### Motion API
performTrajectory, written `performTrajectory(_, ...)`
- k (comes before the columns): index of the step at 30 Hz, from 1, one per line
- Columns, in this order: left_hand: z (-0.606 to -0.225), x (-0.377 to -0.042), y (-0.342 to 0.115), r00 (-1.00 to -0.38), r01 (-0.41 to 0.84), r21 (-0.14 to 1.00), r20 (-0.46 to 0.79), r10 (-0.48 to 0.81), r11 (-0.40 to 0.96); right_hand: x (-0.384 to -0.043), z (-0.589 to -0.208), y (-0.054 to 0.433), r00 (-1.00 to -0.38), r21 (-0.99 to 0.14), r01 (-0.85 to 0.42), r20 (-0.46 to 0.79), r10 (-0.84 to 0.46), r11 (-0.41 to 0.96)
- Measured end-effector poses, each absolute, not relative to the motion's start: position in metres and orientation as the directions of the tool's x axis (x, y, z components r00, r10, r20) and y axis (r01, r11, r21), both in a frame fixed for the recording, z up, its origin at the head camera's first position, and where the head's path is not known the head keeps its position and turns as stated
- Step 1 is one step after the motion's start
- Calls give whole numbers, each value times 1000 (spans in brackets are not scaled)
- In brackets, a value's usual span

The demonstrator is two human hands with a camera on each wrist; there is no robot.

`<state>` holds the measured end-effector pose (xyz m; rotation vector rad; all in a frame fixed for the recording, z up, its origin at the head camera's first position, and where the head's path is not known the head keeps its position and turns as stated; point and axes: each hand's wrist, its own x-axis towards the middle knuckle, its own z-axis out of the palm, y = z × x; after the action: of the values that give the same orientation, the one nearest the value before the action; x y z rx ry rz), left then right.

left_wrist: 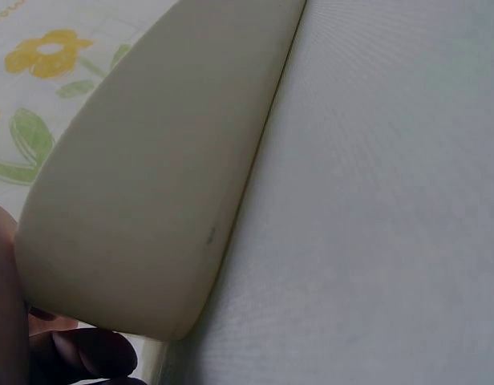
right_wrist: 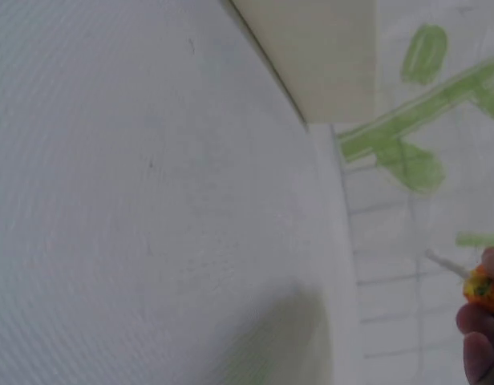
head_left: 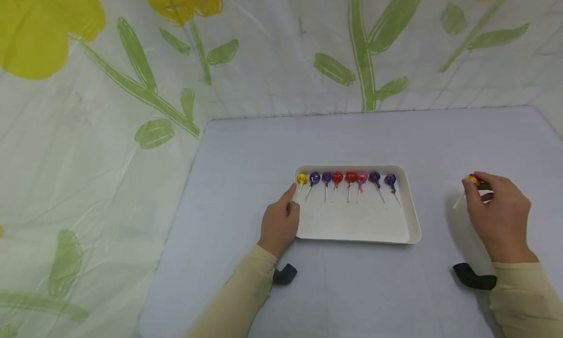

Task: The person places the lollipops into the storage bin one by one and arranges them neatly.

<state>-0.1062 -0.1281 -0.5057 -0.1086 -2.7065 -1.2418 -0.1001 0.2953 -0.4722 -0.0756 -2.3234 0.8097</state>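
Note:
A white rectangular tray [head_left: 352, 225] lies on the table with several wrapped lollipops in a row along its far side. A yellow lollipop [head_left: 301, 178] is at the left end and a purple lollipop [head_left: 390, 179] at the right end; red, pink and more purple ones are between. My left hand [head_left: 279, 223] holds the tray's left edge, and its fingers show at the end of the tray wall [left_wrist: 135, 200] in the left wrist view. Off to the right of the tray, my right hand [head_left: 499, 213] pinches a yellow-and-pink lollipop [head_left: 472, 179] by its head, stick pointing down-left.
The pale table [head_left: 343, 289] carries the tray. A white sheet with printed yellow flowers and green leaves [head_left: 365, 59] hangs behind and at the left. Black curved pieces [head_left: 475, 277] stick out at both wrists.

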Motion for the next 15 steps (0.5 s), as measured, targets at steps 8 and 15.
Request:
performTrajectory(8, -505, -106, -128, -983, 137, 744, 185, -5, 654, -99, -462, 282, -755, -564, -242, 621, 213, 789)
performTrajectory(15, -504, -106, -127, -984, 132, 745, 177, -4, 654, -96, -456, 274, -770, -573, -259, 609, 192, 778)
